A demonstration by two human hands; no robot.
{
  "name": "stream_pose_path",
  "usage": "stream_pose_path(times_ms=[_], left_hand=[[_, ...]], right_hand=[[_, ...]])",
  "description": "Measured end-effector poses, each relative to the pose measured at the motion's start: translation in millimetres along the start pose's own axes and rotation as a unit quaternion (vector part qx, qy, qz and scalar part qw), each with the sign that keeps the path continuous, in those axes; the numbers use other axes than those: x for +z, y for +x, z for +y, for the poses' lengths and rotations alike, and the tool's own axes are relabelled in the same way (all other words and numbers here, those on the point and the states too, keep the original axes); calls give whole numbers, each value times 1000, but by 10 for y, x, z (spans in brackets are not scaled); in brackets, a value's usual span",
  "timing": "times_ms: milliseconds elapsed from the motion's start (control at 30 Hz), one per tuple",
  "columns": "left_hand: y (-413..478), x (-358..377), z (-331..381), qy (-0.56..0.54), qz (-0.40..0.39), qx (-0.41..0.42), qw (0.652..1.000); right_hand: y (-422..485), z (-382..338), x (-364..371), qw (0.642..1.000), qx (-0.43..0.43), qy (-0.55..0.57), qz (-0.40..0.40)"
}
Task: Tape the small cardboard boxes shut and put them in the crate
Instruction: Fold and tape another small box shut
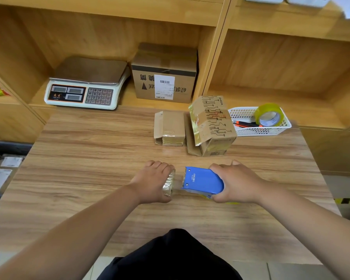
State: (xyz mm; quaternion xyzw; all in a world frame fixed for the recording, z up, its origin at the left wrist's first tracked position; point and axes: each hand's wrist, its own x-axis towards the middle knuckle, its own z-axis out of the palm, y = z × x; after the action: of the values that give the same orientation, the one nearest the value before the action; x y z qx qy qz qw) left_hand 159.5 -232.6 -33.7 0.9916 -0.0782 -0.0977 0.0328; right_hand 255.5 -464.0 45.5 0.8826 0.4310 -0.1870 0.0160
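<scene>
My right hand (237, 182) grips a blue tape dispenser (202, 181) at the middle of the wooden table (89, 168). My left hand (153, 181) is curled over a small object wrapped in shiny clear tape (168, 183), just left of the dispenser's mouth; a short strip of tape seems to run between them. Farther back stand two small cardboard boxes: a flat one (170, 128) with tape on its front end, and a taller printed one (212, 126) leaning, with crinkled tape on its left side. A dark crate (6, 150) shows at the left edge, below table level.
A white mesh basket (259, 122) at the back right holds a roll of yellowish tape (268, 115) and an orange-black cutter. On the shelf behind sit a weighing scale (87, 85) and a larger labelled carton (165, 75). Labelled parcels lie in the crate.
</scene>
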Motion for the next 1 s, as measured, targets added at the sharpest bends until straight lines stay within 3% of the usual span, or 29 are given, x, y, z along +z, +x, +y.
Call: stream_pose_path(times_ms=[233,600,1000], left_hand=[[17,-2,-14,7,-7,-1,1000],[49,17,9,23,-1,2,1000],[40,26,31,29,4,4,1000]], right_hand=[[-130,124,-54,999,20,-1,-36],[99,9,127,992,24,-116,-40],[407,-398,101,984,67,-105,-130]])
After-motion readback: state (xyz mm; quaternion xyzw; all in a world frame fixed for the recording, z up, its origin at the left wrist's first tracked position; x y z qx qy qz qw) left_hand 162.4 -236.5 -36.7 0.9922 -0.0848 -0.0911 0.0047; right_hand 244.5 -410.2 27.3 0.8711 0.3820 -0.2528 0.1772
